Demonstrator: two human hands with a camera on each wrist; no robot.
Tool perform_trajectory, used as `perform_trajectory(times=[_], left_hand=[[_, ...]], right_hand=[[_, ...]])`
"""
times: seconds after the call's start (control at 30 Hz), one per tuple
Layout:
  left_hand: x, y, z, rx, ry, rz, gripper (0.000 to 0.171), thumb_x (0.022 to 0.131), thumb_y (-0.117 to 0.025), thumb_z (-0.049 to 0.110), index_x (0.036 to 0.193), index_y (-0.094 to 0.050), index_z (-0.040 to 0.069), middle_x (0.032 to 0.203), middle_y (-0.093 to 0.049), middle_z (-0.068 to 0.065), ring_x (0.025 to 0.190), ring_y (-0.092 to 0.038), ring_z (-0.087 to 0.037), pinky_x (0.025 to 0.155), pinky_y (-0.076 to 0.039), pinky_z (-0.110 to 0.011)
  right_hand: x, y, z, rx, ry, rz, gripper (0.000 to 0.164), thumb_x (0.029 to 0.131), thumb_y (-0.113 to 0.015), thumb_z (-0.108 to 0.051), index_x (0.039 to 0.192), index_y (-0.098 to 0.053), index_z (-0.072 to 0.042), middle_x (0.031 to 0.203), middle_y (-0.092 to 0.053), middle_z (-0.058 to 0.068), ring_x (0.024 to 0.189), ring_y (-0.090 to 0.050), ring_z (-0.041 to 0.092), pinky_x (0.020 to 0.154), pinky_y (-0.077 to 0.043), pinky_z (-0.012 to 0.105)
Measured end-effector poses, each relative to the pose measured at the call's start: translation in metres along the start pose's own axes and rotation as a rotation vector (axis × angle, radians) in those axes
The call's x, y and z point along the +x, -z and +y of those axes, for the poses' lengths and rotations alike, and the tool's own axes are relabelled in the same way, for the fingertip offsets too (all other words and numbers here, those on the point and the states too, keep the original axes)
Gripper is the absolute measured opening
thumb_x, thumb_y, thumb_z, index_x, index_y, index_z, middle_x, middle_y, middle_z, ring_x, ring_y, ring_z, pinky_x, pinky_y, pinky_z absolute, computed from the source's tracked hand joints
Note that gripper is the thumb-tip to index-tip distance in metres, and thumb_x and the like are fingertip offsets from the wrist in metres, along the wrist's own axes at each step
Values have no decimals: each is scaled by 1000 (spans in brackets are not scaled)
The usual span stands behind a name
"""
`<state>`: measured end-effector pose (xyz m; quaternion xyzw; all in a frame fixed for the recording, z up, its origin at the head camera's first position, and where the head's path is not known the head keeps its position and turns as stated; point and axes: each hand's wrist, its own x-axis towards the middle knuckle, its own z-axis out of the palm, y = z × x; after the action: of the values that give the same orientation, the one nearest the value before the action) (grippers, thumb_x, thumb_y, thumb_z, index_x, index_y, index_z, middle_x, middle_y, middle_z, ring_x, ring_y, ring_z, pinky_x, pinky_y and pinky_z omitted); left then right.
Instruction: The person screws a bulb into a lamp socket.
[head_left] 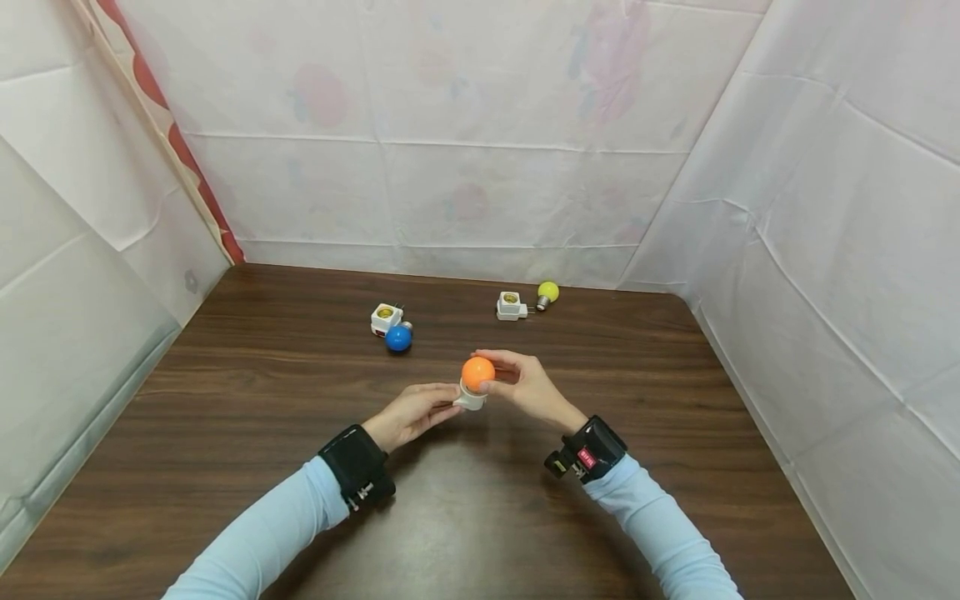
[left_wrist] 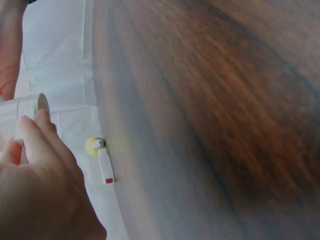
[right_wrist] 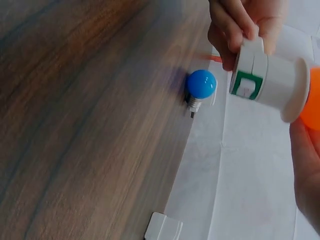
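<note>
Above the table, my left hand (head_left: 412, 412) grips a white lamp socket (head_left: 471, 402) by its side arm. An orange light bulb (head_left: 478, 374) sits at the socket's mouth, and its base is hidden inside. My right hand (head_left: 532, 388) holds the bulb's round glass between thumb and fingers. In the right wrist view the socket (right_wrist: 280, 82) lies sideways, with a green-edged label on its bottom end, and the orange bulb (right_wrist: 314, 102) is cut off by the frame edge. In the left wrist view my left hand (left_wrist: 45, 185) pinches the socket (left_wrist: 25, 107).
On the dark wooden table (head_left: 300, 392), a blue bulb (head_left: 398, 337) lies beside a white plug-in socket (head_left: 386, 317). Farther right, a yellow bulb (head_left: 548, 292) lies next to another white socket (head_left: 512, 306). White sheeting (head_left: 465, 192) stands behind the table and at both sides.
</note>
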<state>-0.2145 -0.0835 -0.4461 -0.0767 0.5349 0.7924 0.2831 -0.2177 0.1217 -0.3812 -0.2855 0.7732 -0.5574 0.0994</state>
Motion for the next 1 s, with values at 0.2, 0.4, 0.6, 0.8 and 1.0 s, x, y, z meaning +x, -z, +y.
perform_trajectory(times=[0.2,0.4,0.6,0.8,1.0], left_hand=[[2,0,1,-16,0,16,45,92,-53,6,132,-40,-9,110,-56,-12,89,-62,-10,85,-53,-20],[4,0,0,-12,-9,21,43,92,-52,4,131,-40,-10,109,-57,-11,88,-62,-10,85,-53,-19],[6,0,-1,-13,-13,13,44,92,-52,3,131,-39,-11,111,-56,-13,89,-61,-10,85,-53,-19],[5,1,1,-6,-7,16,43,92,-51,3,131,-40,-11,118,-54,-16,90,-61,-11,87,-53,-20],[2,3,2,41,9,-13,42,93,-51,6,131,-41,-10,129,-48,-20,96,-60,-12,90,-51,-22]], right_hand=[[-2,-6,-1,-38,-35,90,48,80,-69,-8,124,-52,3,122,-56,18,109,-58,30,92,-52,36],[-1,-9,1,-40,-20,161,46,75,-74,-6,117,-56,3,114,-60,19,105,-59,30,91,-52,38],[0,-10,3,-30,-6,188,47,73,-76,-5,115,-57,4,112,-61,19,104,-59,28,91,-52,34],[1,-8,3,-7,2,164,50,74,-74,-3,119,-54,6,116,-59,20,106,-58,30,92,-52,35],[1,-1,1,30,18,71,52,78,-70,-1,125,-49,6,126,-53,21,115,-53,31,100,-46,38]])
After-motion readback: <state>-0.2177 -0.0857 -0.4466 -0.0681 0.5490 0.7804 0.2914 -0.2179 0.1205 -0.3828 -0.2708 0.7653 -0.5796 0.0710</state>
